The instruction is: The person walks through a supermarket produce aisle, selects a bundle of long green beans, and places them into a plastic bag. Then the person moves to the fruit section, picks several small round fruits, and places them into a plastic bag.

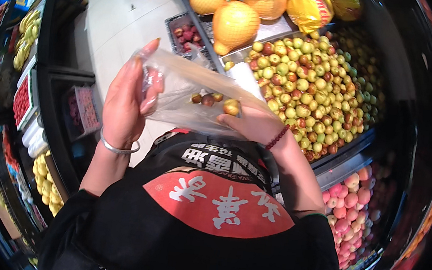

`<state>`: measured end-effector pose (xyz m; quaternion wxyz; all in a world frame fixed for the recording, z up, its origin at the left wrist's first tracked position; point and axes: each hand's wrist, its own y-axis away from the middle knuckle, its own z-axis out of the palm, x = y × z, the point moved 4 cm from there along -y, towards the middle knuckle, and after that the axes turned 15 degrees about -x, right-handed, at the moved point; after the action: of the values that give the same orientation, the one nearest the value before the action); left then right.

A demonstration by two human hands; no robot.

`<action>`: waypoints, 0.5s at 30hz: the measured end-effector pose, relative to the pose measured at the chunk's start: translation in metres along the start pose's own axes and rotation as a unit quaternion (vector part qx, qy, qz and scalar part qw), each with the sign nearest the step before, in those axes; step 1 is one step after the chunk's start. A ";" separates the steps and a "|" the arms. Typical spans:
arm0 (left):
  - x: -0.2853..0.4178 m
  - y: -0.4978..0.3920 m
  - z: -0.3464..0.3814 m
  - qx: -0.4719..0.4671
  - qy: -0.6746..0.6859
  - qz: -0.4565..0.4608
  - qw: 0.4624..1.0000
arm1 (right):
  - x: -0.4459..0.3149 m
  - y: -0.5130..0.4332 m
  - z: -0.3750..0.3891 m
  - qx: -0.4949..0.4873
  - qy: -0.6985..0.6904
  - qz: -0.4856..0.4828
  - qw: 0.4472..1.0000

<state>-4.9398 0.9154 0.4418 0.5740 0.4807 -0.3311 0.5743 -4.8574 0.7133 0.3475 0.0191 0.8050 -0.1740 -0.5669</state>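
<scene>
A thin clear plastic bag [184, 79] stretches between my two hands in front of the apron. My left hand [126, 100] grips the bag's left end, with film wrapped over its fingers. My right hand [255, 125] reaches into the right side of the bag, its thumb against a yellow-brown jujube [231, 106]; its other fingers are partly hidden. A few more jujubes [208, 100] show through the film near the bag's middle. To the right of the bag, a large heap of green and reddish jujubes [309, 89] fills a metal-edged display bin.
Netted pomelos [237, 21] sit beyond the jujubes. Pink apples [350, 202] lie at the lower right. Dark crates of red fruit [187, 33] stand on the tiled floor [113, 15]. Left shelves carry bananas [27, 37] and yellow fruit [47, 179].
</scene>
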 end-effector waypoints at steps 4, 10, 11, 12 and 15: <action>-0.009 -0.005 0.000 0.036 -0.012 -0.019 0.999 | 0.000 0.026 -0.001 0.044 0.053 0.096 0.993; -0.031 -0.003 -0.002 0.061 0.035 -0.064 0.995 | -0.019 0.073 -0.016 0.015 -0.165 -0.013 0.986; -0.036 0.001 -0.003 0.069 0.040 -0.082 0.993 | -0.014 0.081 -0.022 0.053 -0.239 -0.057 0.968; -0.041 0.005 -0.004 0.069 0.046 -0.099 0.992 | 0.000 0.100 -0.039 0.163 -0.143 -0.024 0.976; -0.056 0.014 -0.006 0.064 0.054 -0.136 0.987 | 0.086 0.149 -0.101 0.413 -0.153 0.093 0.893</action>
<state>-4.9618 0.9003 0.3905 0.6317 0.5253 -0.1940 0.5361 -4.7780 0.5306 0.3398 -0.2891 0.6238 -0.4670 -0.5561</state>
